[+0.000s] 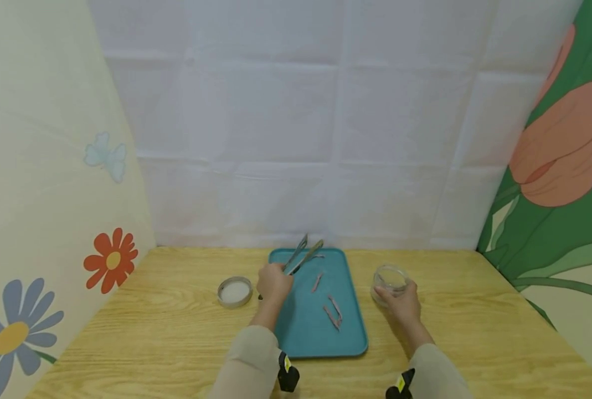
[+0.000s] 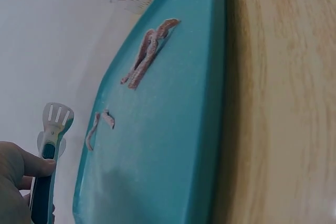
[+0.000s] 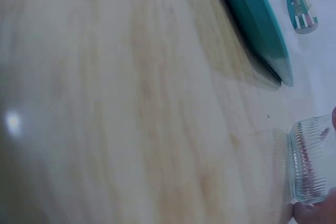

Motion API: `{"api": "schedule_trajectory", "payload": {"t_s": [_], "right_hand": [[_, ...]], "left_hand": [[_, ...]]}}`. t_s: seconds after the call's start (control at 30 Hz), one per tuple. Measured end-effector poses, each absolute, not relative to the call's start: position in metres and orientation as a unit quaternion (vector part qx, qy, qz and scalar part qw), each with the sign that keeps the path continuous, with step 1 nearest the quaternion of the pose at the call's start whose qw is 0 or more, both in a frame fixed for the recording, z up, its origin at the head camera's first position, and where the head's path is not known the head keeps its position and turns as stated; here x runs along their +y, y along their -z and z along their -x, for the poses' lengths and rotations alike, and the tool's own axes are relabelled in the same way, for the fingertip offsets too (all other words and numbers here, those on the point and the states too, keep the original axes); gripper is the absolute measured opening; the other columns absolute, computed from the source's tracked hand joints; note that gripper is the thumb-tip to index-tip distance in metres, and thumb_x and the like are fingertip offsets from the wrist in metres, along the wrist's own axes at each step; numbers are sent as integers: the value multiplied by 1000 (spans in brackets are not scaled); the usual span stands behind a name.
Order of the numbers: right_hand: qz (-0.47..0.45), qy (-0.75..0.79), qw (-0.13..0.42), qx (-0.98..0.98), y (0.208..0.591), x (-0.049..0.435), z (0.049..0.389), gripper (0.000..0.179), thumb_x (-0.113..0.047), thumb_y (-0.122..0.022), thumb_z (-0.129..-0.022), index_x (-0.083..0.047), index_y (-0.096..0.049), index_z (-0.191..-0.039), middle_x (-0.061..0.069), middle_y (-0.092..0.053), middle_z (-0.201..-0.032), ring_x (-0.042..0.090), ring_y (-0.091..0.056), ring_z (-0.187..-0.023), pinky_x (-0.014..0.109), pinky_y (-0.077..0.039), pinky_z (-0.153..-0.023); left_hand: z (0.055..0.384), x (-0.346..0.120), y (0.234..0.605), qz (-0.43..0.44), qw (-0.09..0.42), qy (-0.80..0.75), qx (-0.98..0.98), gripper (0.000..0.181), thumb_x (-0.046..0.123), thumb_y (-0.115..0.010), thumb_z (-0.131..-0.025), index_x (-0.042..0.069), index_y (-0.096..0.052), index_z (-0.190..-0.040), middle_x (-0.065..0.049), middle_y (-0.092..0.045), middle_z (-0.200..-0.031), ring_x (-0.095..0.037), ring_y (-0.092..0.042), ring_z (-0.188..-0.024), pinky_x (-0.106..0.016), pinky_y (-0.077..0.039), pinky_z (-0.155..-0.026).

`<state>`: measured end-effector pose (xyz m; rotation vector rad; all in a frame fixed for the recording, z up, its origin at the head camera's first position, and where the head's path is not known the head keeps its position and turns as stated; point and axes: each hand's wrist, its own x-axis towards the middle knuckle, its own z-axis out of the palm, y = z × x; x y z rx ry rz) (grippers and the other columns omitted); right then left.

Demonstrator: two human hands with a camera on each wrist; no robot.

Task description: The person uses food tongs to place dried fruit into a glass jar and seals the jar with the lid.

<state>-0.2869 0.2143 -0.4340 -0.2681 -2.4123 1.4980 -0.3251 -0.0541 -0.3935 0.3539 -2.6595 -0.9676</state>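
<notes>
My left hand (image 1: 274, 282) grips slotted tongs (image 1: 296, 260) over the far left part of a teal tray (image 1: 296, 338). Their two heads stand apart and point away from me. On the tray lie several thin pinkish-brown strips (image 1: 317, 281), some in a V-shaped pair (image 2: 149, 51) in the left wrist view. One more strip (image 1: 318, 256) shows beside the tongs near the far rim. To the right of the tray, my right hand (image 1: 404, 302) holds a clear ribbed glass jar (image 3: 307, 161) around its side. Something small and pinkish shows inside the jar.
Left of the tray, a round silver-rimmed lid (image 1: 234, 292) lies on the wood-grain table (image 1: 166, 332). A white cloth wall (image 1: 276, 122) rises behind the table's far edge, with flower-painted panels at both sides.
</notes>
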Motion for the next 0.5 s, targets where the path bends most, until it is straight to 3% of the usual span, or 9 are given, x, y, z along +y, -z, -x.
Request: {"api": "schedule_trajectory", "payload": {"t_s": [0.5], "right_hand": [[90, -521, 145, -836, 433, 214, 287, 84, -32, -67, -74, 10, -17, -127, 36, -34, -118, 45, -34, -107, 52, -29, -85]], "left_hand": [[327, -51, 406, -124, 115, 267, -949, 12, 13, -62, -70, 7, -65, -81, -10, -53, -78, -29, -49, -81, -45, -40, -60]]}}
